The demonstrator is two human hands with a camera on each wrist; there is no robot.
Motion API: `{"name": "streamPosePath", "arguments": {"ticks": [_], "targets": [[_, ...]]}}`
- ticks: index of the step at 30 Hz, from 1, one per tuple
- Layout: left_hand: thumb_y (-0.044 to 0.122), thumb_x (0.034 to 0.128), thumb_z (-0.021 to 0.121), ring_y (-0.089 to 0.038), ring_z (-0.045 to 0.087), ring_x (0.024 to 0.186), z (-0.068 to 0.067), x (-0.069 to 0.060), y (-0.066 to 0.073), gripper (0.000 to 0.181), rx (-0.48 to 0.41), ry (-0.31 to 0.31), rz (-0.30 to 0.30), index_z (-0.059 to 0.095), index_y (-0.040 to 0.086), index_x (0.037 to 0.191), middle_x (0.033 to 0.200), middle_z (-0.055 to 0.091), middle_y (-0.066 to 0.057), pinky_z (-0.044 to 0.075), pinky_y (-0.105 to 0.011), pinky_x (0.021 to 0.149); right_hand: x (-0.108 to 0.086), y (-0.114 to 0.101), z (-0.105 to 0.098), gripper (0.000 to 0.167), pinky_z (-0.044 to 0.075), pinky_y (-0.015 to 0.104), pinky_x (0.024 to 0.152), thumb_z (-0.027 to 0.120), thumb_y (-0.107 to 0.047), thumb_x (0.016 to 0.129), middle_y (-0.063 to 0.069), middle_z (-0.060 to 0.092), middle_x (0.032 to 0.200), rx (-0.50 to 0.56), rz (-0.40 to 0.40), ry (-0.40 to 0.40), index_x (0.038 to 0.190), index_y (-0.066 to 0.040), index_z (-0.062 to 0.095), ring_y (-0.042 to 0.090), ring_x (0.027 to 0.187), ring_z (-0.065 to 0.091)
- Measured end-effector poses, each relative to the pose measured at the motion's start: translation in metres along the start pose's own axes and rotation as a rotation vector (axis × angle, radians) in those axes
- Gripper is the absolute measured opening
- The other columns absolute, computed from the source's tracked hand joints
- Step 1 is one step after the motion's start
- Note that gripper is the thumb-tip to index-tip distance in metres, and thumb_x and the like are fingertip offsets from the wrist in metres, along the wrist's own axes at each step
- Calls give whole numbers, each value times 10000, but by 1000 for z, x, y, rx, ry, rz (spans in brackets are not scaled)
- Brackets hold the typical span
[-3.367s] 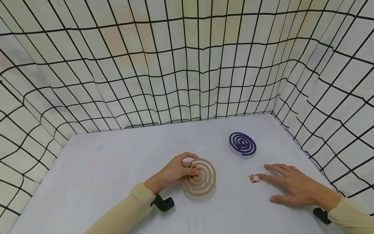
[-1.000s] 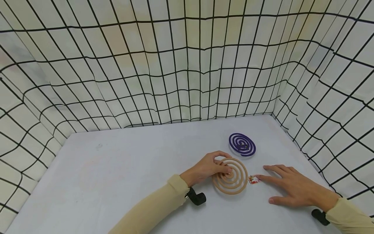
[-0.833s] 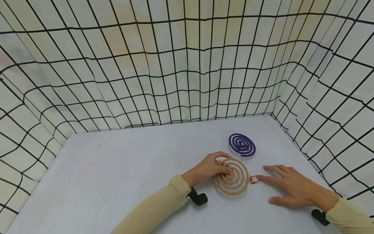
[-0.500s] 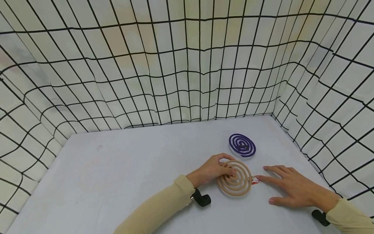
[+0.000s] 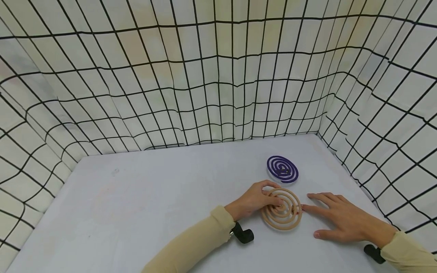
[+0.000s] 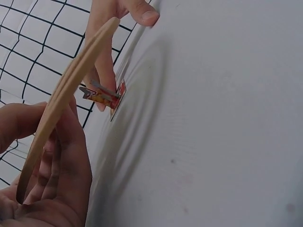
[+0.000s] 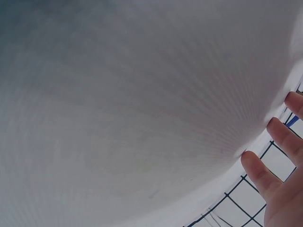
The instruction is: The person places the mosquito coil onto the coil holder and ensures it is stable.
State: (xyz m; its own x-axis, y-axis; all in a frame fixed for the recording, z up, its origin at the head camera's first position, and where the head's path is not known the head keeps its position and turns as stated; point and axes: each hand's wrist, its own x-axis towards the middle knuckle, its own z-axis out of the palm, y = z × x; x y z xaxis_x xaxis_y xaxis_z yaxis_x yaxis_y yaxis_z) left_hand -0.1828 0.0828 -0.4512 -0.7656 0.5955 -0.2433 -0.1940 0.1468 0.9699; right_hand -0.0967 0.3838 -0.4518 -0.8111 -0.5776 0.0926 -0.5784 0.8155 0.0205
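Observation:
My left hand [image 5: 252, 200] pinches a tan mosquito coil [image 5: 281, 228] near its centre, thumb on top and fingers beneath. In the left wrist view, the coil [image 6: 71, 80] is tilted above the table, casting a ringed shadow. Just under it stands a small printed coil stand [image 6: 102, 97] with an upright folded tab; coil and tab look apart. From the head, the stand shows only partly through the rings. My right hand [image 5: 345, 220] lies palm down with fingers spread, the index fingertip at the stand's edge. In the right wrist view its fingertips [image 7: 258, 172] touch the white surface.
A purple mosquito coil [image 5: 282, 170] sits farther back on the white table [image 5: 136, 212], with a shadow beneath it. Black netting [image 5: 218, 81] over white sheeting rises at the back and both sides. Each wrist bears a black camera mount.
My left hand has carried the tan coil rightward from mid-table until it covers much of the stand. The right hand and the purple coil have stayed in place.

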Motion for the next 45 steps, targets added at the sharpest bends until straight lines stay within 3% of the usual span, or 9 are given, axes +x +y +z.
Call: {"name": "streamPosePath", "arguments": {"ticks": [10,30,45], "targets": [[95,869,814,-82,683,784,7,6,-3,460,0,-3,-8,648,160,1294,1002,770,-65,553,-207,720,2,-1,-2,682,475,556,1021,617,-775,862,7,531,1535,4,15,-19,1467,-475,521,272,1375,508],[88,859,829,-82,682,803,24,18,0,401,-2,5,13,693,196,1221,953,764,-37,546,-210,710,1,1,0,681,484,543,992,655,-766,842,-6,551,1489,-2,-4,15,1421,-413,596,260,1322,546],[107,859,832,-105,673,836,27,21,-2,376,7,11,-10,695,240,1182,980,739,-20,526,-224,744,2,0,-1,696,480,548,998,644,-771,847,1,549,1488,-8,1,3,1430,-394,596,265,1322,544]]}}
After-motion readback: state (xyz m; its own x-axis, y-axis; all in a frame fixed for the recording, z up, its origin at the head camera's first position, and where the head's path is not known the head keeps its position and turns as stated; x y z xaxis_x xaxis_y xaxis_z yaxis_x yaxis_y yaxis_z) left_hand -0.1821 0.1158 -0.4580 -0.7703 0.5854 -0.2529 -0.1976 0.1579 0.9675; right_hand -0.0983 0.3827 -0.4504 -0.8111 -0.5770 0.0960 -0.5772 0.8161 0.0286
